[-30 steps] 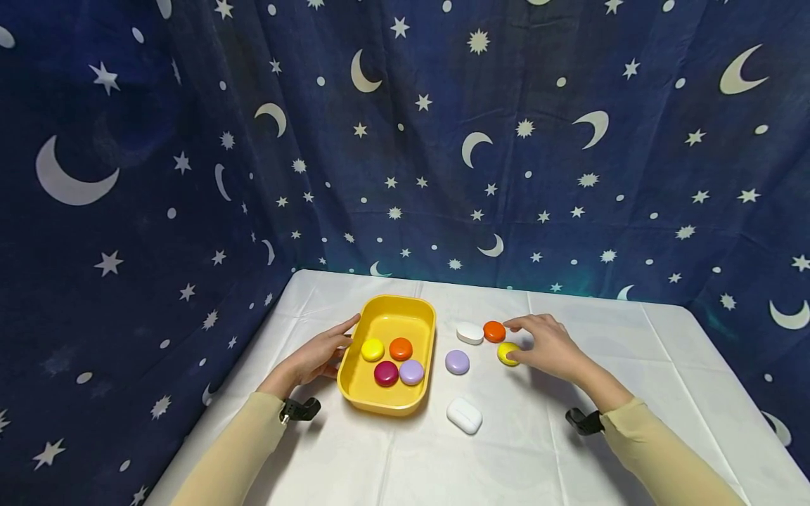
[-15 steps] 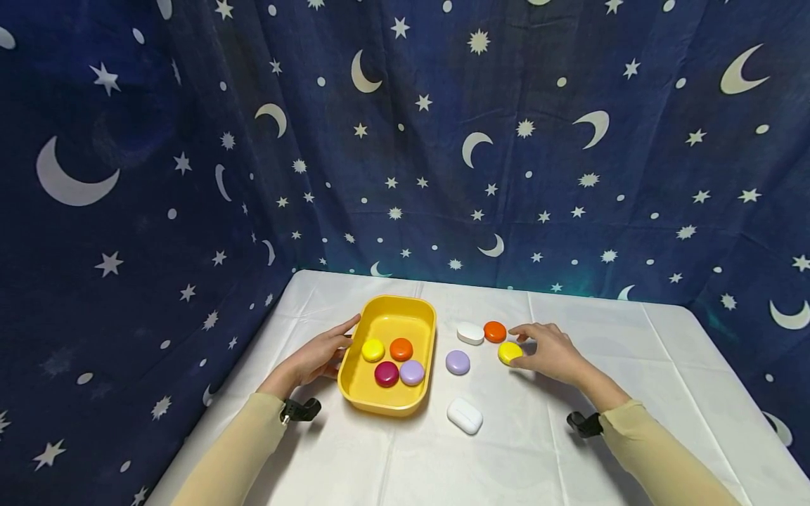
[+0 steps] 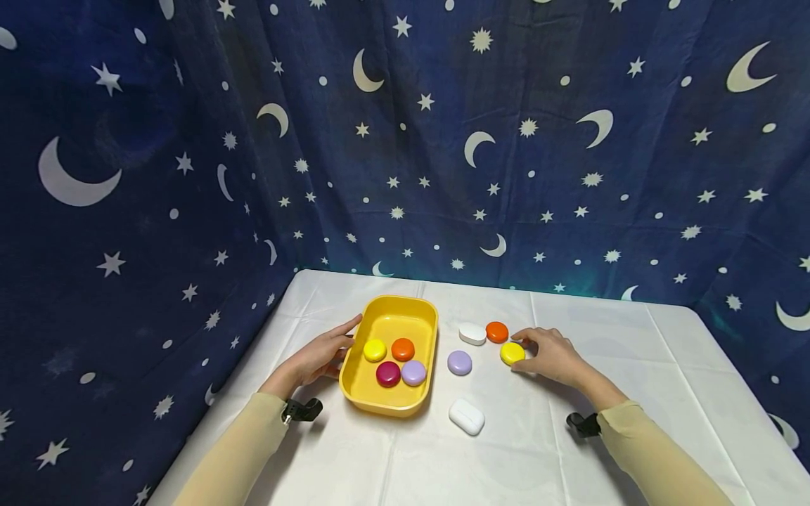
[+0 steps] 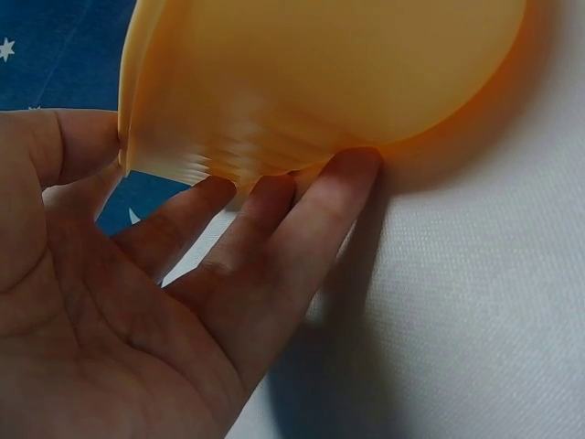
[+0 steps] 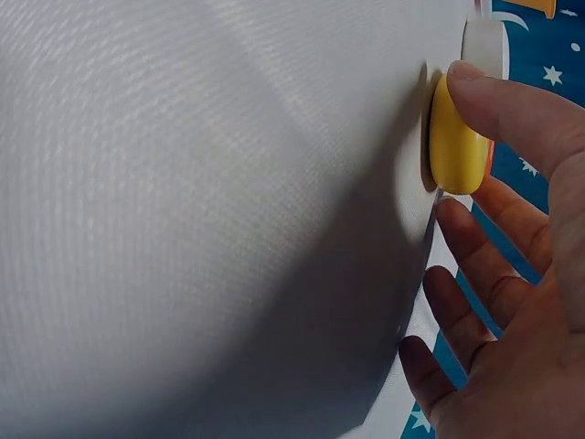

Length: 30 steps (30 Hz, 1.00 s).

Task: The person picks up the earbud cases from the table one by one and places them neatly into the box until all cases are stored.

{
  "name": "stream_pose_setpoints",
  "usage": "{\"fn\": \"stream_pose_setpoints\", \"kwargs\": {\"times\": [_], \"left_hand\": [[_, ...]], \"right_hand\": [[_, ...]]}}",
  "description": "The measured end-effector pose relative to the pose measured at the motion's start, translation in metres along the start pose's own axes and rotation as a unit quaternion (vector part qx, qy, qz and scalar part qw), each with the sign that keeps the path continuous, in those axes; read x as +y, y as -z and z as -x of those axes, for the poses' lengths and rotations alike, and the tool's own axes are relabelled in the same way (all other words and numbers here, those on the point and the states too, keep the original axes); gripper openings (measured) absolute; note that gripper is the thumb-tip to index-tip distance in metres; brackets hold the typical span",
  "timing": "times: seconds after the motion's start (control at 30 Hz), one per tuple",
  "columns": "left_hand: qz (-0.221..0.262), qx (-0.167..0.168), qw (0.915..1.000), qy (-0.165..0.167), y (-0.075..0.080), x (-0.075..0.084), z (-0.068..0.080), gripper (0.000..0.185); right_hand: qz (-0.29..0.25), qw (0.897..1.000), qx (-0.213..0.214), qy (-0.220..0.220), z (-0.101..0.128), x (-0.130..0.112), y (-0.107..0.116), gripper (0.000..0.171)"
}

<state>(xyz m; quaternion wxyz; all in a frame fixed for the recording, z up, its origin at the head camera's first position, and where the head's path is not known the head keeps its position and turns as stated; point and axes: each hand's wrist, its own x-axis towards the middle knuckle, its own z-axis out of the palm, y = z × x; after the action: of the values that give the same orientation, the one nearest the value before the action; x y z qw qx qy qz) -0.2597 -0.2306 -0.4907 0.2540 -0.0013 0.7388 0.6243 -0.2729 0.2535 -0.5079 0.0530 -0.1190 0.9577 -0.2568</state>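
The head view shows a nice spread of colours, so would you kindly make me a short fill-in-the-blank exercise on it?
1. The number of discs inside the yellow tray is ____.
2. The thumb of the right hand touches a round disc coloured ____.
3. Outside the tray, the piece nearest the person is coloured ____.
4. The neighbouring disc closest to the white oval piece is coloured ____.

Missing words: four; yellow; white; orange.

left sleeve (image 3: 234, 450) was plain beige | right sleeve (image 3: 658, 450) matched, tbh | left wristband (image 3: 302, 410) was black, kinda curvy | right wristband (image 3: 583, 424) was same deal
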Motion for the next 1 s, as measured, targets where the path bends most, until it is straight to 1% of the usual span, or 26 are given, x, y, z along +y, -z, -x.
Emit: {"fn": "stream_pose_setpoints", "kwargs": {"times": [0.4,0.83,1.0], "left_hand": [[0.007,-0.001,1.0000,0.004,0.0002,-0.0006,-0.0007,0.064],[0.007,-0.003,1.0000,0.003,0.0003,0.0012,0.0000,0.063],[0.008,-0.003,1.0000,0.005,0.0000,0.0006,-0.0003,0.062]], "right_hand": [[-0.005,1.000,0.007,0.016,0.0004,0.0032,-0.0009,0.057],[-0.012,1.000,0.004,0.002,0.0012,0.0029,-0.0039,0.057],[-0.015,1.000,0.004,0.000,0.0019,0.0007,0.0006,0.059]]}}
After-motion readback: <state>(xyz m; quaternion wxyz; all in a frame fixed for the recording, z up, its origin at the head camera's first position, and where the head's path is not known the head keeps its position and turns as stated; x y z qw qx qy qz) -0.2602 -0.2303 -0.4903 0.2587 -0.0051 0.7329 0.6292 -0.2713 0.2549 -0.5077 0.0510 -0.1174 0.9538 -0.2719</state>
